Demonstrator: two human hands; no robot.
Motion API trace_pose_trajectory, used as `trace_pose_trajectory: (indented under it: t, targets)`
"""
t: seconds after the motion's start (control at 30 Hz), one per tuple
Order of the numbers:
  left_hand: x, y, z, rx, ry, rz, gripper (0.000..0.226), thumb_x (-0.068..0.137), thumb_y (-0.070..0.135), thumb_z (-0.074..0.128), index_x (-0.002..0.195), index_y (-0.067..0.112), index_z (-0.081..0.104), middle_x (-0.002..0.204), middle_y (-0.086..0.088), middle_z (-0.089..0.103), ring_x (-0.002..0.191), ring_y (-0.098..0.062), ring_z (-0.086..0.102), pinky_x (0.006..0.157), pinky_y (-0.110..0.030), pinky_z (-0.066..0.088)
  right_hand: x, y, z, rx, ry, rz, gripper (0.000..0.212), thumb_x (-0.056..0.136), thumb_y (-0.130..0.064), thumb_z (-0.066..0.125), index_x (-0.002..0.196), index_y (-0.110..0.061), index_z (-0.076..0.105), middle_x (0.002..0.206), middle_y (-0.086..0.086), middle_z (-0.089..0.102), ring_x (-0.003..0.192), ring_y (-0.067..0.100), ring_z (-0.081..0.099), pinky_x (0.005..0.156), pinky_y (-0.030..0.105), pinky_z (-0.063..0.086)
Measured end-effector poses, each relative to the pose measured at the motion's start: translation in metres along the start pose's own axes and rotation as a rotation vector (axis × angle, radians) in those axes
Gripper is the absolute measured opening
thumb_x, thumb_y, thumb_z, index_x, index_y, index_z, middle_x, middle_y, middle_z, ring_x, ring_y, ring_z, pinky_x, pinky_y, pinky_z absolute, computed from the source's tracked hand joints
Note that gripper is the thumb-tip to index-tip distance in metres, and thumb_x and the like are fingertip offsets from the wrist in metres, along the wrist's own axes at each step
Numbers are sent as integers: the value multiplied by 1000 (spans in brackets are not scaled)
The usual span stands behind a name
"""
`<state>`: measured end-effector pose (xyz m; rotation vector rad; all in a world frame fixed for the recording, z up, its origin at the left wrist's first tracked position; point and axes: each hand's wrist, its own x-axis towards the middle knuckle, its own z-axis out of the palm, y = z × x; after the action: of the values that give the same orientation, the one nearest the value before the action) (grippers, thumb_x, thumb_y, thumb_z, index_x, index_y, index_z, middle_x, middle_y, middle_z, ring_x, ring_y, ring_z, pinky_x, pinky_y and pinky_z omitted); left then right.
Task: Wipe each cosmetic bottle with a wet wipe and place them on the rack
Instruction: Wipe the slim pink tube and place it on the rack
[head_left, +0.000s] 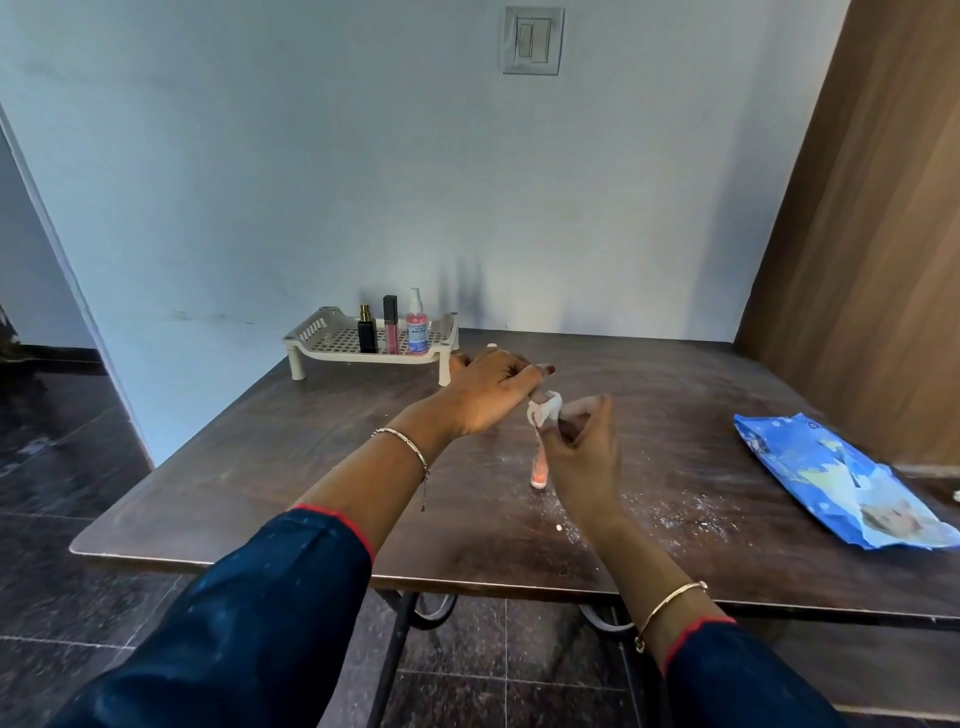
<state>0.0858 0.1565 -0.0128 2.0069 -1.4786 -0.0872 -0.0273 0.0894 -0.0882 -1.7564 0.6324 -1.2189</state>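
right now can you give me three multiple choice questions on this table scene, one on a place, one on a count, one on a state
1. Where is the white slotted plastic rack?
A. the table's far left corner
B. the floor
C. beside the blue wipes pack

2. How many bottles stand on the rack?
A. one
B. three
C. five

3. What is the slim pink-filled tube doing?
A. lying flat
B. standing on the rack
C. held in the hands with a white wet wipe around its top

Answers: 1 A, it sits by the wall at that corner. 2 B, black, pink and clear spray bottles. 3 C, the left hand and right hand grip it.
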Motion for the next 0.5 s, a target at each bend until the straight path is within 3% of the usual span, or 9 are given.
trace_pose_trajectory:
  t: [0.2, 0.37, 0.5]
  targets:
    - [1, 5, -2, 94, -8, 48, 48, 99, 36, 31, 74, 20, 69, 123, 11, 61, 115, -11, 46, 89, -33, 13, 8, 13, 0, 9, -86, 72, 28, 84, -8, 68, 111, -15, 61, 102, -4, 71, 94, 8, 68, 87, 39, 56]
    - [2, 1, -2, 121, -21, 55, 51, 99, 40, 30, 82, 18, 73, 122, 11, 61, 114, -10, 45, 89, -34, 14, 2, 13, -3, 31, -160, 137, 23, 83, -8, 70, 106, -11, 66, 100, 0, 72, 92, 9, 69, 89, 38, 55]
    - [4, 2, -2, 115, -15, 31, 51, 99, 40, 30, 84, 17, 73, 115, 9, 63, 110, -12, 48, 88, -34, 14, 8, 2, -9, 63, -231, 172, 20, 85, -2, 66, 104, -4, 68, 100, 6, 72, 92, 15, 69, 85, 27, 54]
